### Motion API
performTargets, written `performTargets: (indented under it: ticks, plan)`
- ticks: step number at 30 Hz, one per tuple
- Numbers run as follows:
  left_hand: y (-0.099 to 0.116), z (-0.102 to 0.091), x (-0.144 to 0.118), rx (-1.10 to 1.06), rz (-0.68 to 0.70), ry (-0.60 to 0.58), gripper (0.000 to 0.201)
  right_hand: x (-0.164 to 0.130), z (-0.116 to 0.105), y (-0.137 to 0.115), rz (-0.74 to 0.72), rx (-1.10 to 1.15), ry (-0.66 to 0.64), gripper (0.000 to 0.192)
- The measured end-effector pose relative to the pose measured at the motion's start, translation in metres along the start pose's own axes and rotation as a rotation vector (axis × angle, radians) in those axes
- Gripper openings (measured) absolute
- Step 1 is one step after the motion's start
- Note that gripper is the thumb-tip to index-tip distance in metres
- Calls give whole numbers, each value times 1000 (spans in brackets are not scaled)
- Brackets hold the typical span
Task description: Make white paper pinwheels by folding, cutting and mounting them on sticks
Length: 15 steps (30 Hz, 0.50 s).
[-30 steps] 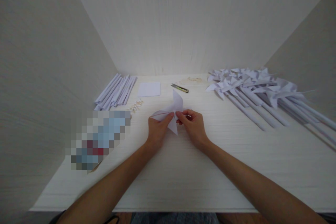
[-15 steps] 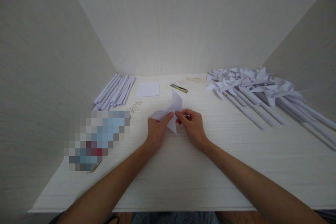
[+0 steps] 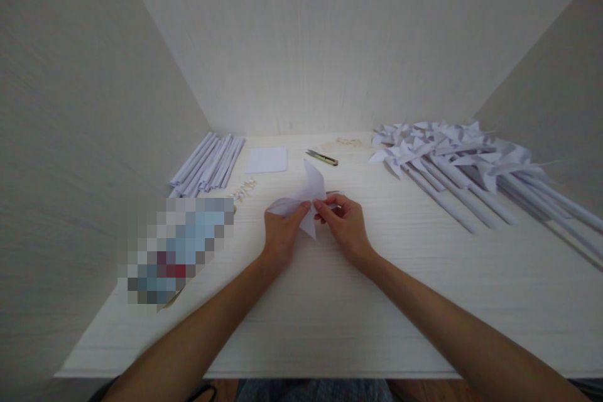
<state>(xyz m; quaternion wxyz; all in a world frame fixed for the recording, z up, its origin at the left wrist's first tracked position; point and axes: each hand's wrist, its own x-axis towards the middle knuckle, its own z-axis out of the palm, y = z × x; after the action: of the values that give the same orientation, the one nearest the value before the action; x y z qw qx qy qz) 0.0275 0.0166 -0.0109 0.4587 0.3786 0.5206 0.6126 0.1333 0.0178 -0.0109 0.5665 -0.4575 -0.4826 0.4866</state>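
A white paper pinwheel (image 3: 315,183) with curved blades is held between both hands above the middle of the table. My left hand (image 3: 281,230) grips it from the left, thumb pressed near its centre. My right hand (image 3: 345,221) pinches at the centre from the right, thumb and forefinger together. Whether a small piece sits between those fingertips is hidden. Just beyond the hands lie thread snips (image 3: 322,157) and, to their left, a stack of square white paper (image 3: 266,160).
Rolled white paper tubes (image 3: 207,163) lie at the back left, with small pale pieces (image 3: 245,190) near them. A blurred-out package (image 3: 188,251) is at the left. Finished-looking pinwheels on paper sticks (image 3: 443,157) are heaped at the right. Walls enclose three sides of the table (image 3: 301,326).
Both hands stay almost in place on the pinwheel. Its upper blade has tipped slightly left, and a thin edge now shows above my right fingers. The view has shifted very slightly.
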Motion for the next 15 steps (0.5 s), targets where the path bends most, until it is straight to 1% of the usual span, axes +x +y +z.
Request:
performTargets:
  ticks: [2, 4, 7, 10, 12, 15]
  plan:
    - [1, 1, 1, -84, -3, 9, 18, 0, 1, 1, -4, 120, 25, 25]
    - [1, 2, 2, -154, -22, 31, 22, 0, 2, 3, 19, 266, 64, 40]
    - [1, 2, 1, -168, -41, 42, 23, 1, 4, 5, 119, 408, 82, 56]
    - [0, 2, -1, -124, -16, -20, 22, 1, 5, 3, 197, 446, 75, 58]
    - [-1, 2, -2, -85, 14, -58, 22, 0, 4, 2, 205, 455, 82, 55]
    - [-1, 2, -2, -31, 22, -61, 23, 1, 4, 1, 202, 466, 103, 51]
